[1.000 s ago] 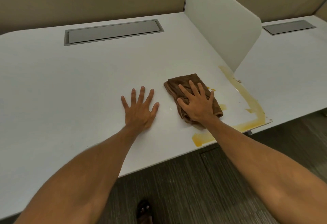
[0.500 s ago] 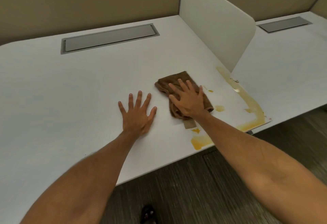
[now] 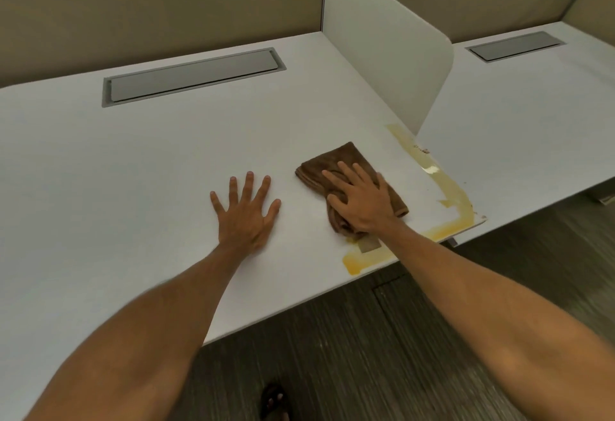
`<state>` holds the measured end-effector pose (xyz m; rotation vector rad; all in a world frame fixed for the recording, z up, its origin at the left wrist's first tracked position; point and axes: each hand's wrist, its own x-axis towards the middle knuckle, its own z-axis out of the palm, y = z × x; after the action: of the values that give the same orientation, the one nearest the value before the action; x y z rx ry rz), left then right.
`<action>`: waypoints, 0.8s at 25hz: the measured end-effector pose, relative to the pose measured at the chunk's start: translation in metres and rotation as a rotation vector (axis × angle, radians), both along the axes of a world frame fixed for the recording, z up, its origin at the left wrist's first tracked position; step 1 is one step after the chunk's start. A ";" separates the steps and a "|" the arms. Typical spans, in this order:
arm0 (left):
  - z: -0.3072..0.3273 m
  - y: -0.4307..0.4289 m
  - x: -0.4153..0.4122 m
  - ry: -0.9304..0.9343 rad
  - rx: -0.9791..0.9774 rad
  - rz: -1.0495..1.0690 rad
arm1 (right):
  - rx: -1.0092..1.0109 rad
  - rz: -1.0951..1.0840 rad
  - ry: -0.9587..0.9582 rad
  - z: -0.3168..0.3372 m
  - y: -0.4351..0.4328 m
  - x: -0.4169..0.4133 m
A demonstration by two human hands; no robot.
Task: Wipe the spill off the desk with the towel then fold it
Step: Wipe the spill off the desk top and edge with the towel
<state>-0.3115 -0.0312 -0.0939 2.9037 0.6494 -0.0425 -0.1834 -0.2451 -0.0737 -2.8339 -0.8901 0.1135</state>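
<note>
A bunched brown towel (image 3: 336, 161) lies on the white desk (image 3: 133, 161) near its front right corner. My right hand (image 3: 361, 202) presses flat on the towel, fingers spread over it. Yellow spill (image 3: 457, 202) runs along the desk's right edge and along the front edge, with a pool (image 3: 356, 261) just below my right wrist. My left hand (image 3: 248, 214) rests flat on the bare desk to the left of the towel, fingers apart, holding nothing.
A white divider panel (image 3: 382, 41) stands at the desk's right side, with a second desk (image 3: 532, 104) beyond it. A grey cable hatch (image 3: 193, 76) is set into the desk at the back. Dark floor lies below the front edge.
My right hand slid the towel left and away, then back toward the front edge. The small yellow spots right of the towel are gone. My left hand stayed put.
</note>
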 end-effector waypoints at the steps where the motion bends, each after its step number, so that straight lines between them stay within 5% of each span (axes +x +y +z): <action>1: 0.000 0.000 0.000 0.001 -0.001 -0.005 | -0.002 -0.043 0.009 0.000 -0.010 0.008; 5: -0.004 0.002 0.002 -0.008 0.001 -0.013 | 0.036 -0.244 0.078 -0.002 -0.008 0.027; 14: 0.007 -0.028 -0.002 0.046 -0.054 0.073 | 0.050 -0.055 -0.017 -0.011 -0.016 -0.063; 20: 0.000 -0.038 0.000 -0.009 -0.013 0.083 | 0.067 -0.149 0.037 -0.009 -0.011 -0.068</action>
<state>-0.3118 -0.0697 -0.0944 2.8592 0.7647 -0.0229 -0.2511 -0.2564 -0.0825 -2.8142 -0.6592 0.1150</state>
